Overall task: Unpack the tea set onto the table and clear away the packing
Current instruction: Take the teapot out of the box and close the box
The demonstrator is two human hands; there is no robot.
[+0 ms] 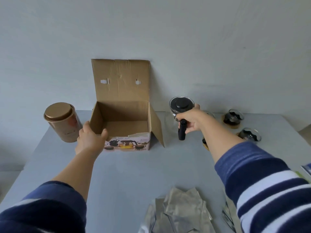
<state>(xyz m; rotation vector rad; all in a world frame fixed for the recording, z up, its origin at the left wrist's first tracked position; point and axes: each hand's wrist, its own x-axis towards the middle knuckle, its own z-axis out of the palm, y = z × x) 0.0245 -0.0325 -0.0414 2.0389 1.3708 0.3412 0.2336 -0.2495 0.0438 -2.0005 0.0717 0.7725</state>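
Observation:
An open cardboard box (121,118) stands mid-table with its lid flap up against the wall; its inside looks empty. My left hand (91,137) grips the box's front left corner, thumb over the rim. To the right, my right hand (191,121) holds a glass teapot (180,105) with a black lid by its black handle, just right of the box. Two glass cups (233,117) (249,135) with dark contents stand further right, one on a wooden coaster. Another cup (205,143) is partly hidden behind my right forearm.
A copper-coloured tin canister (62,121) stands left of the box. Crumpled grey packing sheets (181,211) lie at the table's near edge. The grey table (134,169) ends against a pale wall. A printed paper (306,170) shows at the right edge.

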